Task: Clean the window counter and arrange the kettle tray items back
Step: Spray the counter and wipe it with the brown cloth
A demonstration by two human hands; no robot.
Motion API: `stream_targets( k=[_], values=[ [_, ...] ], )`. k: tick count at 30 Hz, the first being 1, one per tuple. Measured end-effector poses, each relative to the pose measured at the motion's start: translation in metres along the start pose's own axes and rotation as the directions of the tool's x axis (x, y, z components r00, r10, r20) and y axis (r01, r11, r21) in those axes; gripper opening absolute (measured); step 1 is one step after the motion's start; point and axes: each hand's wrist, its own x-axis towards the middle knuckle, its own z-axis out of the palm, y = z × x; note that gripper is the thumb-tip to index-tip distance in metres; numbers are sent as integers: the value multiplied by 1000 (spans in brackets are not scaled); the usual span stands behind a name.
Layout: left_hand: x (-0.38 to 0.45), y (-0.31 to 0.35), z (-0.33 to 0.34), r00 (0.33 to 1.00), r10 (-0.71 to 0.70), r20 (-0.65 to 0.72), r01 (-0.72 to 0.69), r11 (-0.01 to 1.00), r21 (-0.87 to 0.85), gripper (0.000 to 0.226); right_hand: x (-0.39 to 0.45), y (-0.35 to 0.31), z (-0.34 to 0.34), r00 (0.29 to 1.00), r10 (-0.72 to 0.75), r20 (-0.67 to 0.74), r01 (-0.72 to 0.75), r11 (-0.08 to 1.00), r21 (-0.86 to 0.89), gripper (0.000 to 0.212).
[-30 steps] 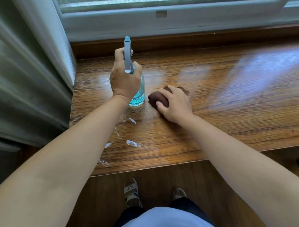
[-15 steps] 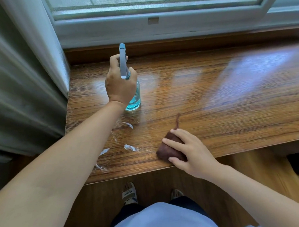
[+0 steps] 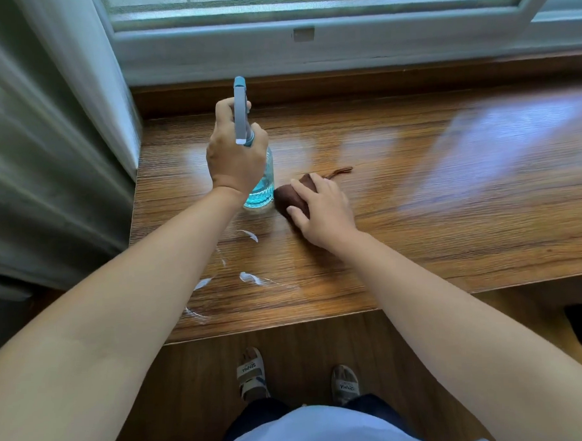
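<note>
We are in the wiping step, and to do it well we want to press the bunched dark brown cloth (image 3: 295, 196) flat and firm under our right hand (image 3: 322, 212), then draw it in long overlapping passes along the grain of the glossy wood-grain window counter (image 3: 448, 193), so no streaks are left behind. That hand lies over the cloth with fingers bent down onto it, pressing it to the wood; a thin brown loop (image 3: 339, 172) trails out just beyond the fingertips. Our left hand (image 3: 237, 156) is wrapped round the neck of the clear spray bottle of blue liquid (image 3: 260, 188), with the light blue trigger head (image 3: 240, 112) rising above the knuckles; whether the bottle's base rests on the counter or hangs just off it we cannot tell. The cloth sits just beside the bottle, to the right of our left grip, close enough that we judge a careless stroke could knock it. The white smears (image 3: 250, 278) lie nearer to us than both grips, close to the counter's front edge and partly under our left forearm, so the next passes should come back towards our body. No kettle or tray is in view, so we judge the arranging is yet to come
</note>
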Motion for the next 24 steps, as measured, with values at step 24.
stream_targets(
  k=[24],
  values=[
    [-2,2,0,999,-24,36,25,999,-24,42,-177,176,-32,891,426,-158,-430,903,12,56]
  ],
)
